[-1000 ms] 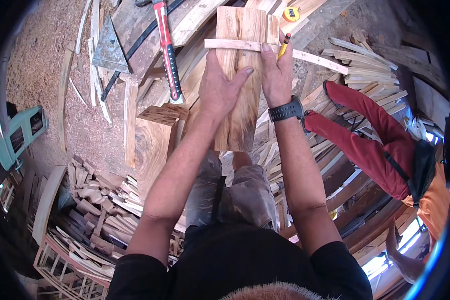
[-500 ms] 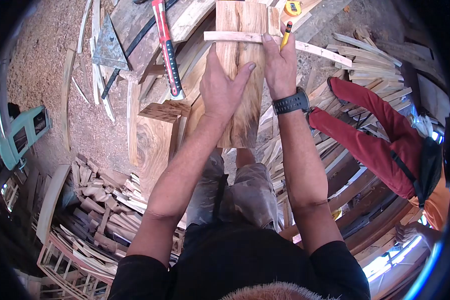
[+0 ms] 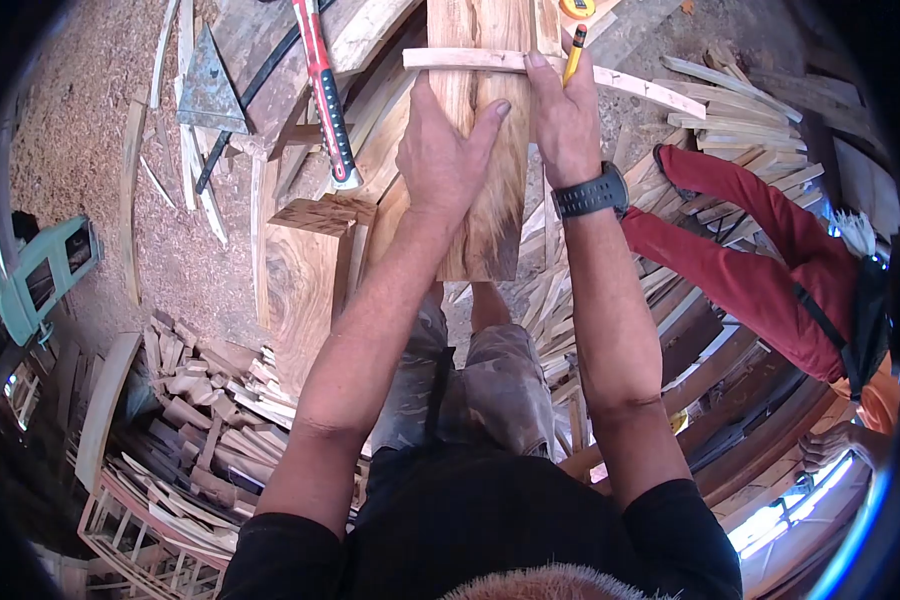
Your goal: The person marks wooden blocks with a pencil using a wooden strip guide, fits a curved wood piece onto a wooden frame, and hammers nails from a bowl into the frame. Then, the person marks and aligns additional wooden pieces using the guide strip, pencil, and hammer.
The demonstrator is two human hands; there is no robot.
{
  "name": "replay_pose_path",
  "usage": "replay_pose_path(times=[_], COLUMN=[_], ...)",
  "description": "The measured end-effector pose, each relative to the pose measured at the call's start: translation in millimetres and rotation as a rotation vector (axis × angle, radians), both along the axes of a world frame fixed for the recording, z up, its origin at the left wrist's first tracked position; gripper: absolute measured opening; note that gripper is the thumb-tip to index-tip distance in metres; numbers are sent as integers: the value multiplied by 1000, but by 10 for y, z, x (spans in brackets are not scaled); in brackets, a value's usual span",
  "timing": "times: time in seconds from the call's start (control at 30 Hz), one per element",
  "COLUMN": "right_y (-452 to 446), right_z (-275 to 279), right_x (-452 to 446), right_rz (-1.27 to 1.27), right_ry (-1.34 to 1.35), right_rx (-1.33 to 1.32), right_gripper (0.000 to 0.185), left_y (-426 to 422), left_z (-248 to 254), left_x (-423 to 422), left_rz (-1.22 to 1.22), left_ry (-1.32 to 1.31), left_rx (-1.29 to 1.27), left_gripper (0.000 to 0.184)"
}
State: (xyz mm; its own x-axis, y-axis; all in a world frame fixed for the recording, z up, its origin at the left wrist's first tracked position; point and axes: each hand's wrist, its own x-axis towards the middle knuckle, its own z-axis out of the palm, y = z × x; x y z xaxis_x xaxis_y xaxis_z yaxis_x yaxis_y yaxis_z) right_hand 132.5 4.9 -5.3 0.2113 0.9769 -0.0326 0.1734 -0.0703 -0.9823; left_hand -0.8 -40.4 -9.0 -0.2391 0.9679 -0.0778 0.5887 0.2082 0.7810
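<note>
A broad wooden board with dark streaked grain lies lengthwise in front of me. Across it runs a thin pale wooden strip, jutting far past the right side. My left hand grips the board's left edge, thumb spread over the top face and index fingertip close to the strip; its other fingers are hidden. My right hand, a black watch at its wrist, pinches the strip with the thumb on top at the board's right side. A yellow pencil sticks up between that hand's fingers.
A red-and-black handled hammer and a triangular metal square lie left of the board. A yellow tape measure is at the top. A person in red trousers sits at right among wood offcuts. A wooden block stands left.
The board, strip and both hands appear slightly higher in view. My right hand has moved a little right, and the pencil has tilted more upright. The other person's legs have shifted slightly.
</note>
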Motion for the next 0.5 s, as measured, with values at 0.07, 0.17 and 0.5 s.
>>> replay_pose_path(times=[0.07, 0.17, 0.5], right_y=[33, 395, 347], right_z=[5, 142, -27], right_x=[13, -45, -8], right_rz=[11, 24, 25], right_ry=[-16, -22, -254], right_rx=[-28, -79, 76], right_gripper=[49, 51, 50], left_y=[-20, 1, -6], left_z=[32, 50, -7], left_x=[4, -29, -20], left_rz=[-3, -28, -46], left_ry=[-21, -10, -10], left_rx=[-60, -93, -49], left_gripper=[92, 93, 96])
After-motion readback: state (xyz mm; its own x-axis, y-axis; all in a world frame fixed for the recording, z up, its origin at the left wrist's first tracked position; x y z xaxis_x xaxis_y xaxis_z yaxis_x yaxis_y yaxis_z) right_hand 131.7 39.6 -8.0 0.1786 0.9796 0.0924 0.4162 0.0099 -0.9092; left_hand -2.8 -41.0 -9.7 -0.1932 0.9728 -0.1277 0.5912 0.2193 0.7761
